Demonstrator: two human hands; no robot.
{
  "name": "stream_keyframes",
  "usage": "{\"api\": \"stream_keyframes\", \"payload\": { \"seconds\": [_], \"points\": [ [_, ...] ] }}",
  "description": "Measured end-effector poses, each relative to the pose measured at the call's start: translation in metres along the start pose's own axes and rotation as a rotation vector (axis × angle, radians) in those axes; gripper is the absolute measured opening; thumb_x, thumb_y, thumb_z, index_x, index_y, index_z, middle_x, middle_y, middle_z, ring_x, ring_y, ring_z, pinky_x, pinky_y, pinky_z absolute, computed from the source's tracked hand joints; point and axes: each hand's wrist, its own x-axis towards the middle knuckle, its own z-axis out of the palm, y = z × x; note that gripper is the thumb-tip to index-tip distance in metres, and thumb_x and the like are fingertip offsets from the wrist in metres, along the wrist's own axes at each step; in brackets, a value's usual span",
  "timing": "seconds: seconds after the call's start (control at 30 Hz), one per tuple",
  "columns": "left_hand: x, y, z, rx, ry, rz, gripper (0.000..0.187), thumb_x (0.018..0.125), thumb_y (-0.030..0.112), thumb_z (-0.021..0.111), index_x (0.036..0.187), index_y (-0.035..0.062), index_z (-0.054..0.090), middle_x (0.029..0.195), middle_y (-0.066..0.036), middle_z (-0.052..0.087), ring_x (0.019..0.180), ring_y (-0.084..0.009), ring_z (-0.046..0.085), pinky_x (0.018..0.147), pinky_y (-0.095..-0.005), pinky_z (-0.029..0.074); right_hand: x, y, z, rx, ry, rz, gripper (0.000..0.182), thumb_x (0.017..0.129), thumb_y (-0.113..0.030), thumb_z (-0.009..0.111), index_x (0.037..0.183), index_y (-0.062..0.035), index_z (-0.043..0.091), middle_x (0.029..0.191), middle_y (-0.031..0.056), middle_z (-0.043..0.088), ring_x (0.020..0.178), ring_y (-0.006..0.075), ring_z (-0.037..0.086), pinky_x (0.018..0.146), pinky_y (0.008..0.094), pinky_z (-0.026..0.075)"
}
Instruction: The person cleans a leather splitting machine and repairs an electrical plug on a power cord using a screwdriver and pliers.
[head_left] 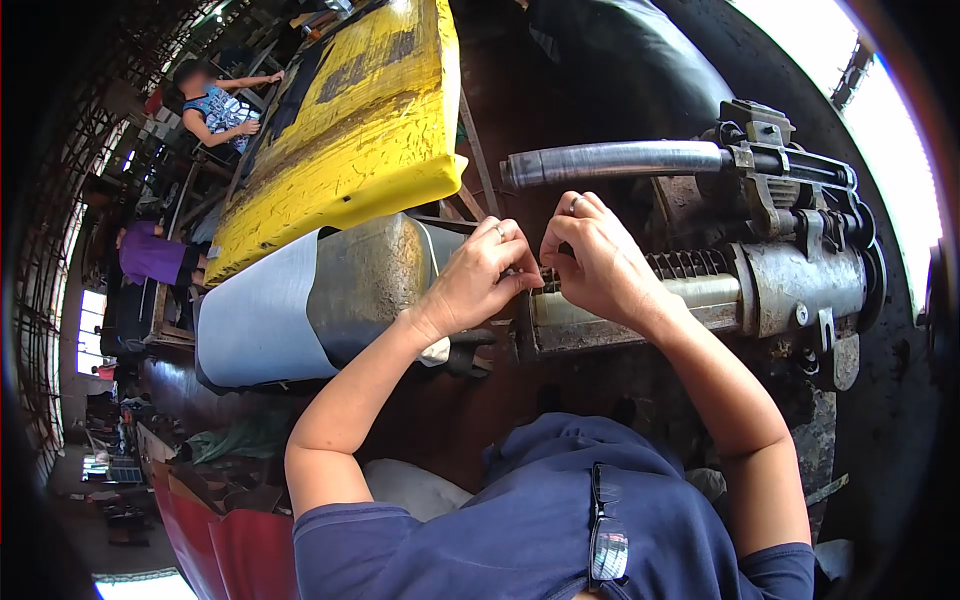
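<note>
My left hand [487, 272] and my right hand [603, 262] are close together in front of me, both with fingers pinched. Whatever sits between the fingertips is too small or hidden to make out. Both hands are over the near left end of a metal machine [800, 285], whose lower arm carries a row of dark coil-like ribs [690, 264]. Above the right hand runs the machine's polished round bar [620, 160]. Left of my left hand lies a worn grey-brown padded block [370, 265], partly covered by a light blue sheet [265, 310].
Beyond the block stands a table with a scuffed yellow cover [350, 150]. One person in a patterned sleeveless top [215, 115] works at its far side; another in purple [150, 252] is farther left. Red material [240, 550] lies at lower left.
</note>
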Motion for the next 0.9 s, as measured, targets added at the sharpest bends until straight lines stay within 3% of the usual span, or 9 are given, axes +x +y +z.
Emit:
{"api": "stream_keyframes", "payload": {
  "seconds": [0.2,0.3,0.4,0.5,0.53,0.63,0.77,0.9],
  "points": [
    [0.003,0.001,0.003,0.1,0.091,0.101,0.016,0.069,0.01,0.07,0.074,0.003,0.056,0.078,-0.007,0.051,0.08,-0.0256,0.049,0.074,-0.0361,0.043,-0.001,0.0,-0.003,-0.004,0.042,0.001,0.008,0.061,0.004,0.057,0.061,-0.0039,0.055,0.072,0.0109,0.052,0.077,0.028,0.051,0.067,0.0365,0.042],
    [0.005,0.001,0.004,0.137,0.126,0.121,0.015,0.069,0.008,0.069,0.074,0.0033,0.056,0.079,-0.007,0.052,0.08,-0.0257,0.05,0.072,-0.0357,0.043,-0.002,0.0,-0.008,-0.039,-0.027,0.062,0.015,0.063,0.005,0.064,0.077,-0.002,0.063,0.08,0.0096,0.053,0.081,0.0264,0.051,0.073,0.0338,0.043],
    [0.004,-0.002,0.005,0.141,0.144,0.118,0.013,0.069,0.005,0.068,0.074,0.0036,0.056,0.078,-0.007,0.053,0.079,-0.0257,0.051,0.071,-0.0353,0.044,-0.004,-0.004,-0.012,-0.026,0.103,0.114,0.022,0.063,0.0,0.068,0.085,-0.0024,0.067,0.083,0.0102,0.055,0.084,0.0267,0.052,0.075,0.0337,0.044],
    [0.002,-0.001,0.004,0.111,0.166,0.111,0.013,0.069,0.003,0.068,0.075,0.004,0.056,0.077,-0.007,0.054,0.079,-0.0255,0.051,0.071,-0.0353,0.044,-0.007,-0.001,-0.017,-0.072,0.03,0.16,0.025,0.063,-0.003,0.071,0.087,-0.0028,0.068,0.083,0.011,0.056,0.086,0.0269,0.052,0.078,0.0339,0.044],
    [0.001,0.0,0.004,0.097,0.175,0.11,0.013,0.069,0.003,0.067,0.075,0.0041,0.056,0.077,-0.006,0.054,0.079,-0.0255,0.051,0.071,-0.0354,0.043,-0.007,-0.003,-0.019,-0.015,-0.042,0.184,0.013,0.061,-0.006,0.072,0.074,-0.0017,0.068,0.079,0.0145,0.058,0.086,0.0289,0.054,0.08,0.0358,0.044],
    [0.001,0.002,0.003,0.158,0.162,0.149,0.014,0.07,0.005,0.066,0.076,0.0026,0.054,0.081,-0.01,0.054,0.082,-0.0271,0.052,0.075,-0.0361,0.045,-0.007,-0.006,-0.011,0.051,-0.234,0.183,0.01,0.061,-0.008,0.073,0.067,-0.0026,0.068,0.075,0.0164,0.058,0.083,0.029,0.055,0.08,0.0352,0.044],
    [0.001,0.003,0.002,0.164,0.206,0.15,0.013,0.071,0.005,0.066,0.077,0.0028,0.056,0.082,-0.01,0.053,0.082,-0.0269,0.053,0.074,-0.0362,0.046,-0.006,0.0,0.011,0.007,-0.235,0.209,0.013,0.059,-0.012,0.075,0.065,-0.0029,0.068,0.073,0.0168,0.058,0.079,0.0315,0.055,0.075,0.0384,0.045],
    [-0.001,0.003,0.002,0.116,0.276,0.148,0.011,0.071,0.005,0.067,0.076,0.0043,0.057,0.08,-0.008,0.054,0.079,-0.0252,0.052,0.072,-0.0352,0.044,-0.006,0.002,0.022,-0.002,-0.183,0.161,0.007,0.06,-0.007,0.069,0.061,-0.0012,0.064,0.074,0.0159,0.057,0.079,0.0318,0.054,0.073,0.0399,0.045]
  ]
}}
